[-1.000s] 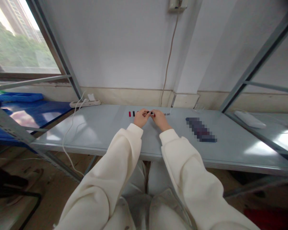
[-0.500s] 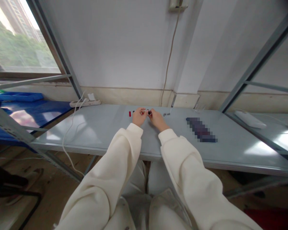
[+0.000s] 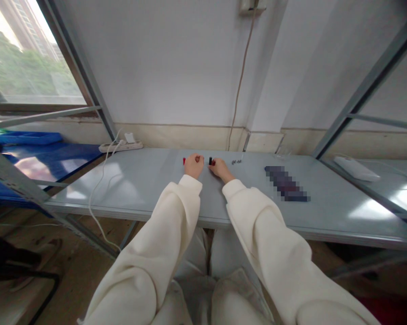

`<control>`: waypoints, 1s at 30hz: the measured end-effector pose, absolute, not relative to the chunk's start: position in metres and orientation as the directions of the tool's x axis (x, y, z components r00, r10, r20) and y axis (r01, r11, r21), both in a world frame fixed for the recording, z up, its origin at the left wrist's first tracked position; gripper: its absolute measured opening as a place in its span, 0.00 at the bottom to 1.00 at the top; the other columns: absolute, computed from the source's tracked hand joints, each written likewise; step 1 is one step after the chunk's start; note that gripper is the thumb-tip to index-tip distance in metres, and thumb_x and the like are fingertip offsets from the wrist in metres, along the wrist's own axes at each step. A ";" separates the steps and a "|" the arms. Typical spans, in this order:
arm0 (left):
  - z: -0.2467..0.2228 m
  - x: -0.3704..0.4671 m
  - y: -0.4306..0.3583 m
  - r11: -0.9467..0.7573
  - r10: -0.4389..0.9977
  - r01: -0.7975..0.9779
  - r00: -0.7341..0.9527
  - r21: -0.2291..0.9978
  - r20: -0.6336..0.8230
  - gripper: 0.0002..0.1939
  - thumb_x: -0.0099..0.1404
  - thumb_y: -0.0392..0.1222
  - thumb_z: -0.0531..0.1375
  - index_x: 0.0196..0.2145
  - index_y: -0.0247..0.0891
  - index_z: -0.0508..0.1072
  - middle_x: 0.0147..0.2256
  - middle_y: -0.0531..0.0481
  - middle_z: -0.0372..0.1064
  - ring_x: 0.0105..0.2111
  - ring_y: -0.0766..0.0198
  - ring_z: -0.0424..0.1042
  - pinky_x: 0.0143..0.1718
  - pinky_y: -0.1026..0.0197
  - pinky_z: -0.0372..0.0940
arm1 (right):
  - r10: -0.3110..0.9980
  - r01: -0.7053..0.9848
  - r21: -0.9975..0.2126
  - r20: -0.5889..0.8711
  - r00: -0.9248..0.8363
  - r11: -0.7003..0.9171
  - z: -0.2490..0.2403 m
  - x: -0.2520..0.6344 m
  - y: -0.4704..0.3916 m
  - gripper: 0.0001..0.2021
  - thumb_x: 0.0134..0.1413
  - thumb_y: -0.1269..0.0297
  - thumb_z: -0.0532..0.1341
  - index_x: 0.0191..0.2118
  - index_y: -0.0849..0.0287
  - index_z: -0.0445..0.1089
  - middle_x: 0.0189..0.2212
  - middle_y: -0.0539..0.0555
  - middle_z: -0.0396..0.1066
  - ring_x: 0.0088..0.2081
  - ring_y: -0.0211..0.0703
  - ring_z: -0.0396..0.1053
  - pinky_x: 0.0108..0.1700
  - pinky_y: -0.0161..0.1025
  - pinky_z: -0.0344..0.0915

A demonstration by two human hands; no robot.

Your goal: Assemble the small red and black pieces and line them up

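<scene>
My right hand [image 3: 220, 169] pinches a small upright black cylinder [image 3: 210, 160] at the tabletop. A short gap to the left, my left hand [image 3: 194, 165] has its fingers curled together, and what they hold, if anything, is hidden. Partly behind the left hand's outer edge stands a small red cylinder [image 3: 184, 160]. Several tiny metallic pieces [image 3: 236, 161] lie on the grey table [image 3: 149, 180] to the right of my right hand; they are too small to name.
A pixelated dark oblong item [image 3: 286, 183] lies on the right of the table. At the back left rests a white power strip [image 3: 122, 146], its cable hanging over the front edge. Metal frame posts [image 3: 98, 108] rise at both sides, and a wall stands behind.
My hands were close together around the black piece; now they are apart. The left hand has shifted left, covering part of the red cylinder. The black cylinder now stands upright at my right fingertips.
</scene>
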State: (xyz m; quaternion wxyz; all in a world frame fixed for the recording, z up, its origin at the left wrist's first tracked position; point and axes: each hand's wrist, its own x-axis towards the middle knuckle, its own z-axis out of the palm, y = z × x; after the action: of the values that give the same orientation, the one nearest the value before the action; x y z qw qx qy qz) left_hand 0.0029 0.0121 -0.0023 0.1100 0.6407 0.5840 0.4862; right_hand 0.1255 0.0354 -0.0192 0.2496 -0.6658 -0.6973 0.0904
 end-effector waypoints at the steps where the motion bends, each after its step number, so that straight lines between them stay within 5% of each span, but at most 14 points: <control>1: -0.003 0.003 0.011 -0.287 0.864 0.676 -0.124 0.679 0.489 0.11 0.57 0.42 0.51 0.27 0.35 0.70 0.27 0.47 0.71 0.30 0.66 0.68 0.34 0.64 0.60 | 0.976 0.888 -0.451 0.217 0.011 0.090 -0.018 0.126 0.035 0.08 0.46 0.66 0.58 0.33 0.64 0.69 0.32 0.58 0.71 0.33 0.39 0.67 0.33 0.32 0.57; 11: -0.007 0.006 0.003 -0.297 0.932 0.842 0.153 0.451 0.327 0.11 0.57 0.42 0.51 0.31 0.37 0.71 0.31 0.46 0.71 0.34 0.62 0.68 0.36 0.62 0.61 | 0.974 0.917 -0.392 0.225 0.013 0.078 -0.012 0.145 0.011 0.24 0.42 0.59 0.61 0.46 0.67 0.62 0.38 0.62 0.68 0.39 0.45 0.66 0.36 0.35 0.59; 30: -0.006 0.010 -0.002 -0.339 0.920 0.859 0.218 0.382 0.327 0.13 0.58 0.42 0.49 0.32 0.37 0.71 0.31 0.45 0.71 0.34 0.62 0.68 0.34 0.62 0.61 | 0.949 0.881 -0.471 0.297 0.104 0.051 -0.005 0.152 -0.008 0.14 0.47 0.63 0.57 0.40 0.62 0.66 0.33 0.57 0.71 0.37 0.42 0.67 0.39 0.35 0.60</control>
State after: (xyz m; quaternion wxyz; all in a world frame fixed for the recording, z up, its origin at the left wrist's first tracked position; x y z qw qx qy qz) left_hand 0.0099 -0.0016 -0.0063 0.0593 0.7780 0.5717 0.2538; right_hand 0.1523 -0.0077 -0.0049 0.2846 -0.6861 -0.6668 0.0605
